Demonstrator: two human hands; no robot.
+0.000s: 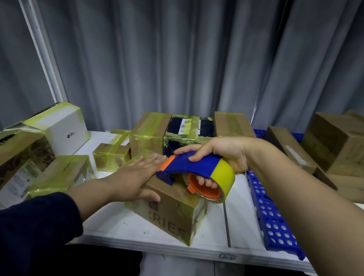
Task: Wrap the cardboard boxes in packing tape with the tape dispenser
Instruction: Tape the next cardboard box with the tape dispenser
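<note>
A small brown cardboard box (174, 215) with partial lettering and yellowish tape on its edges sits at the middle of the white table (164, 239). My left hand (139, 176) lies flat on the box's top with straight fingers, thumb over the front edge. My right hand (218, 153) grips a blue tape dispenser (193, 164) with an orange hub and a yellow tape roll (224, 175). Its fingers pass through the hub. The dispenser's front end rests on the box top, right beside my left fingertips.
Several boxes wrapped in yellowish tape stand at the left (4, 162) and behind (167, 133). Untaped brown boxes (345, 144) are piled at the right on a blue perforated pallet (271, 220). A grey curtain hangs behind the table.
</note>
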